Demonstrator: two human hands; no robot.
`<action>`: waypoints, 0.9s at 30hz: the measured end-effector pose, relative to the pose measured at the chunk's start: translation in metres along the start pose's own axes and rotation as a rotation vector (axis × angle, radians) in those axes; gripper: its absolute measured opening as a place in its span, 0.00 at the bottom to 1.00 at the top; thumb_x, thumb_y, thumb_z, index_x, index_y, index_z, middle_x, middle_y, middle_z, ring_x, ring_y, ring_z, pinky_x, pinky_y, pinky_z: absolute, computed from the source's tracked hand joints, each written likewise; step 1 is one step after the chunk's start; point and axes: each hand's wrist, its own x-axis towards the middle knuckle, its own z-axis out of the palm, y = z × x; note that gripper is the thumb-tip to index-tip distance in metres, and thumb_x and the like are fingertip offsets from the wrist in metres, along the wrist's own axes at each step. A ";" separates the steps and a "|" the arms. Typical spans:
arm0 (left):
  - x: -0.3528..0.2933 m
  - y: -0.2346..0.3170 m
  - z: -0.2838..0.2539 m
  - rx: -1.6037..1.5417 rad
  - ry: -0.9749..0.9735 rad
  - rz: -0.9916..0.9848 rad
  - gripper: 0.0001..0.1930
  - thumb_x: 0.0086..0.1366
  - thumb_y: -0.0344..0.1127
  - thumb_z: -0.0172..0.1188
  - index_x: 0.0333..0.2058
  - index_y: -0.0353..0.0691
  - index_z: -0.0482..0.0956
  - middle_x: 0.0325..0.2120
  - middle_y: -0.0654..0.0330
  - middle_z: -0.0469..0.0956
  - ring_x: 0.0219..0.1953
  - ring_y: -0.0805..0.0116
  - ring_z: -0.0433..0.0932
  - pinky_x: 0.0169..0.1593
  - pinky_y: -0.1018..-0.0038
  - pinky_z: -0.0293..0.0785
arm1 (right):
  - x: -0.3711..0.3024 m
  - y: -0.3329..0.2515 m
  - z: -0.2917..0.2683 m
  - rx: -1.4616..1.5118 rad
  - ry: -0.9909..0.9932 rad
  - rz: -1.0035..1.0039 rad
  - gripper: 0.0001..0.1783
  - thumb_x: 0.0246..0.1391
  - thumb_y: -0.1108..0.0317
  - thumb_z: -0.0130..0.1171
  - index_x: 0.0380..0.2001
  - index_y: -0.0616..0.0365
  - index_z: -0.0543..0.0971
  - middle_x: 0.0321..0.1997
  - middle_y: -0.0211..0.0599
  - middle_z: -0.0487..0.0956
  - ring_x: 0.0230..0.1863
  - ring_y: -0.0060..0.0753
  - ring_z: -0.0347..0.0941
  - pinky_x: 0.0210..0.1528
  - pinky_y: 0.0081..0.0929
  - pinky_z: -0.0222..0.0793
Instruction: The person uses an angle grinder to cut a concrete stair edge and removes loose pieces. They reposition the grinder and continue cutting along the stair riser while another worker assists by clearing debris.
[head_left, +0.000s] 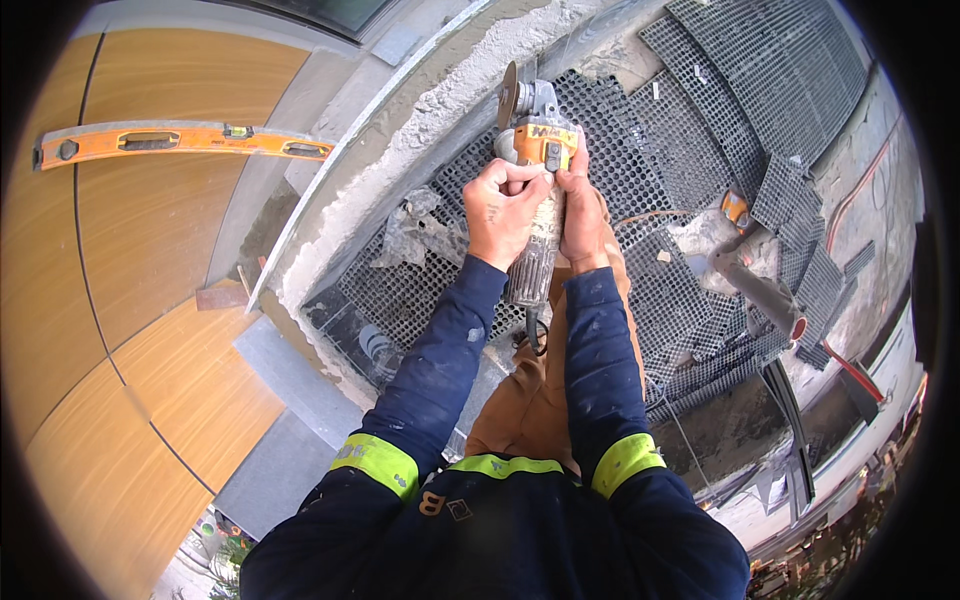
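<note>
An angle grinder (537, 240), with a yellow-orange and grey dusty body, is held out in front of me, its head pointing away. Its disc (510, 92) stands edge-up at the far left of the head. My left hand (500, 212) is closed at the tool's left side, thumb and fingers meeting near the yellow part. Wrapped along the right side of the body is my right hand (584, 218), its index finger stretched toward the head. A black cord (532, 322) leaves the tool's rear. Parts of the fingers behind the body are hidden.
Black perforated drainage mats (610, 120) cover the ground under and beyond the tool. A rough mortared wall (400, 140) runs along the left. An orange spirit level (190, 139) rests across wooden panels. A grey pipe (765, 290) and an orange tool (735, 207) lie right.
</note>
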 end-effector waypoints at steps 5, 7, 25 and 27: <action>-0.001 0.002 0.005 0.024 -0.015 -0.037 0.04 0.57 0.23 0.68 0.31 0.32 0.82 0.20 0.77 0.67 0.24 0.87 0.62 0.28 0.85 0.61 | -0.002 0.000 -0.007 -0.027 -0.006 -0.004 0.43 0.58 0.67 0.43 0.72 0.54 0.37 0.66 0.44 0.61 0.62 0.35 0.62 0.64 0.28 0.57; 0.000 0.002 0.006 0.031 -0.020 -0.050 0.04 0.57 0.23 0.67 0.31 0.31 0.82 0.20 0.76 0.67 0.24 0.87 0.62 0.28 0.85 0.62 | -0.004 -0.004 -0.006 -0.088 0.001 0.022 0.45 0.59 0.63 0.48 0.72 0.55 0.37 0.65 0.45 0.61 0.62 0.35 0.62 0.64 0.28 0.57; -0.205 -0.081 -0.181 0.347 0.316 -0.071 0.16 0.59 0.28 0.62 0.47 0.40 0.79 0.31 0.58 0.73 0.32 0.68 0.75 0.40 0.72 0.73 | -0.038 0.050 0.017 0.279 -0.366 0.523 0.35 0.57 0.51 0.57 0.55 0.70 0.63 0.44 0.49 0.73 0.38 0.39 0.78 0.42 0.27 0.80; -0.298 -0.119 -0.218 0.524 0.334 -0.230 0.16 0.60 0.31 0.61 0.48 0.41 0.80 0.31 0.56 0.73 0.33 0.60 0.74 0.41 0.66 0.73 | -0.071 0.066 0.023 0.370 -0.334 0.543 0.35 0.56 0.54 0.59 0.57 0.68 0.60 0.49 0.50 0.70 0.45 0.39 0.73 0.48 0.32 0.78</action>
